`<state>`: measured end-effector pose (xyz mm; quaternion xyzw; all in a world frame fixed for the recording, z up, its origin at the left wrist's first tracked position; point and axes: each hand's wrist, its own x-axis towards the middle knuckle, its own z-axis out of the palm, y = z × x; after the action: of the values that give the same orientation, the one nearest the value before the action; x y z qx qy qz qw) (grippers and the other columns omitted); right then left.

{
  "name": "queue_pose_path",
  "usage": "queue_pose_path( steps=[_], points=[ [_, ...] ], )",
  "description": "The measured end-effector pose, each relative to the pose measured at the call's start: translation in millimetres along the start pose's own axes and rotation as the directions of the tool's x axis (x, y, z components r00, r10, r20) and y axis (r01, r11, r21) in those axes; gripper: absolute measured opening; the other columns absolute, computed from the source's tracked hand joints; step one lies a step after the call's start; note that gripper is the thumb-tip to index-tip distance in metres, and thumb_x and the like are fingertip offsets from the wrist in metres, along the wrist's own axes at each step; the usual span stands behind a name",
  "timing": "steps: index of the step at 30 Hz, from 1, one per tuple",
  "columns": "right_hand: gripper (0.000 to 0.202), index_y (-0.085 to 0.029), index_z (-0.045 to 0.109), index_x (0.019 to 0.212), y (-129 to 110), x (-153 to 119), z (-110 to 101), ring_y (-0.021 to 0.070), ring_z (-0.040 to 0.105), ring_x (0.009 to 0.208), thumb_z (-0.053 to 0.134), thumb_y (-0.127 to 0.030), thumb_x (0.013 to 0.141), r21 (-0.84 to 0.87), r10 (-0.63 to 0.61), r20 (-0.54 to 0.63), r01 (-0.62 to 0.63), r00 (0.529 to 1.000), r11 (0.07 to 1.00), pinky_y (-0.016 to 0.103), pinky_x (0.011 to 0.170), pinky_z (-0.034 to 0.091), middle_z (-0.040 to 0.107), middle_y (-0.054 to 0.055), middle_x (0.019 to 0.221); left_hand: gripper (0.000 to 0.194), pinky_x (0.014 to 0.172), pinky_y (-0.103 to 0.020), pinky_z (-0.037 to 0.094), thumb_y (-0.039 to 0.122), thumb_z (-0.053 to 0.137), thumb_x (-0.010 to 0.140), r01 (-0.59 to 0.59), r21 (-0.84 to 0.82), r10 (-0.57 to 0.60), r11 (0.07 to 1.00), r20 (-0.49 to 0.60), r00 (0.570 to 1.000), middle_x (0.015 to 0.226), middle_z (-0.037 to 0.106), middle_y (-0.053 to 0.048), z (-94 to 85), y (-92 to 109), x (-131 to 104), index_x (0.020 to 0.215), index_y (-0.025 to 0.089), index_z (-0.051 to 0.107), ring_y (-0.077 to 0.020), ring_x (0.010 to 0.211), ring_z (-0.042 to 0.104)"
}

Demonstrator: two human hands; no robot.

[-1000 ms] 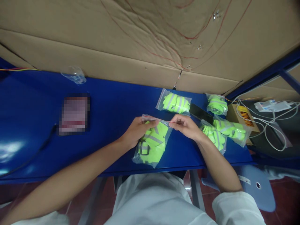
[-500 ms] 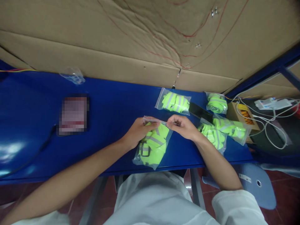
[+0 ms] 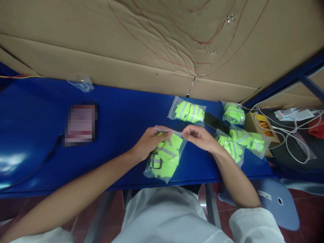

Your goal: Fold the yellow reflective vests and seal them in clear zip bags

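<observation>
Landmark: black, flat, rectangular phone-like slab point(image 3: 216, 122), laid on the glossy blue desk point(image 3: 118, 114).

Item in hand: clear, flexible plastic zip bag point(image 3: 168, 158), packed with folded lime-yellow webbing banded in matt grey; a dark, rectangular buckle-like frame point(image 3: 156, 163) is seen through the film. Located left of the slab and nearer the wearer; whether its lower end is supported by the desk cannot be told.

Grip, left: the upper edge of the bag is pinched between thumb and fingers by the left hand point(image 3: 153, 140). Grip, right: the opposite end of the same edge is pinched by the right hand point(image 3: 199, 136), just left of the slab. By this two-ended hold the thin, reddish-lined seal strip point(image 3: 164, 129) appears to be stretched level, and the soft contents are left to sag below it.

Related stock: one wide, lime-yellow webbing bag point(image 3: 189, 111), touching or just beside the slab's left end; one rounded, coiled bag point(image 3: 233, 113), beyond its right end; two overlapping lime-yellow bags point(image 3: 234, 150), to its right and nearer the wearer, seemingly grouped to one side so that working room is left.

Also listed: brown cardboard box point(image 3: 250, 119), right of the slab.
</observation>
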<state>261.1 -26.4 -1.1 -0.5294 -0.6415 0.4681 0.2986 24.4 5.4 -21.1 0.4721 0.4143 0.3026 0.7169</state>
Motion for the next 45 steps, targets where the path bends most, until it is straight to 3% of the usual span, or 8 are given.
queue_pose_path(
  steps=[10,15,19,26,33,38,45],
  points=[
    [0.024,-0.017,0.067,0.09,0,0,8,0.0114,0.05,0.067,0.067,-0.041,0.092,-0.011,-0.036,-0.023,0.036,0.999,0.999,0.025,0.062,0.037,0.061,0.0,0.076,0.038,0.069,-0.026,0.048,0.047,0.083,0.078,-0.057,0.061,0.054,0.997,0.044,0.998,0.084,0.072,-0.004,2.2,-1,0,0.099,0.016,0.079,-0.0159,0.077,0.062],
    [0.023,-0.017,0.066,0.091,2,3,14,0.0117,0.052,0.068,0.067,-0.04,0.091,0.075,-0.055,0.015,0.054,0.998,0.996,0.025,0.064,0.039,0.061,0.0,0.079,0.043,0.072,-0.026,0.047,0.047,0.084,0.076,-0.051,0.111,0.047,0.992,0.041,0.998,0.093,0.073,-0.005,4.9,-3,-1,0.104,0.017,0.076,-0.0169,0.083,0.063],
    [0.021,-0.017,0.064,0.085,4,4,20,0.0109,0.049,0.065,0.068,-0.037,0.088,0.062,-0.022,-0.035,0.024,0.999,0.998,0.025,0.061,0.037,0.058,-0.002,0.073,0.047,0.074,-0.027,0.047,0.048,0.084,0.074,-0.036,0.103,0.033,0.994,0.034,0.999,0.094,0.072,-0.004,7.1,-3,-2,0.109,0.018,0.073,-0.0174,0.084,0.063],
    [0.022,-0.016,0.065,0.086,0,4,23,0.0112,0.051,0.068,0.068,-0.038,0.089,0.079,-0.026,0.001,0.026,1.0,0.997,0.024,0.065,0.039,0.059,-0.001,0.076,0.05,0.08,-0.028,0.049,0.05,0.083,0.076,-0.048,0.132,0.036,0.99,0.095,0.995,0.105,0.074,-0.007,7.1,0,-3,0.113,0.019,0.071,-0.0202,0.095,0.066],
    [0.024,-0.016,0.065,0.089,-5,2,20,0.0115,0.052,0.067,0.068,-0.04,0.089,0.115,-0.045,0.019,0.042,0.999,0.993,0.025,0.063,0.04,0.061,-0.001,0.075,0.062,0.077,-0.028,0.05,0.072,0.054,0.092,-0.043,0.159,0.032,0.986,0.073,0.997,0.107,0.073,-0.006,7.9,-2,-5,0.128,0.024,0.066,-0.0202,0.092,0.065],
    [0.031,-0.018,0.063,0.085,-8,1,21,0.0115,0.05,0.064,0.066,-0.048,0.091,0.09,-0.044,0.017,0.042,0.999,0.995,0.025,0.06,0.038,0.058,-0.001,0.071,0.066,0.079,-0.028,0.05,0.075,0.051,0.092,-0.066,0.181,0.053,0.981,0.08,0.995,0.113,0.073,-0.007,9.2,-2,-6,0.131,0.024,0.066,-0.0223,0.098,0.067],
    [0.033,-0.018,0.061,0.085,-7,1,27,0.0113,0.05,0.065,0.068,-0.05,0.09,0.092,-0.068,0.016,0.066,0.998,0.994,0.025,0.062,0.039,0.059,-0.002,0.073,0.066,0.104,-0.031,0.046,0.074,0.055,0.09,-0.082,0.154,0.065,0.985,0.114,0.991,0.136,0.066,-0.007,14.6,-3,-7,0.132,0.025,0.064,-0.0258,0.129,0.058]
  ],
)
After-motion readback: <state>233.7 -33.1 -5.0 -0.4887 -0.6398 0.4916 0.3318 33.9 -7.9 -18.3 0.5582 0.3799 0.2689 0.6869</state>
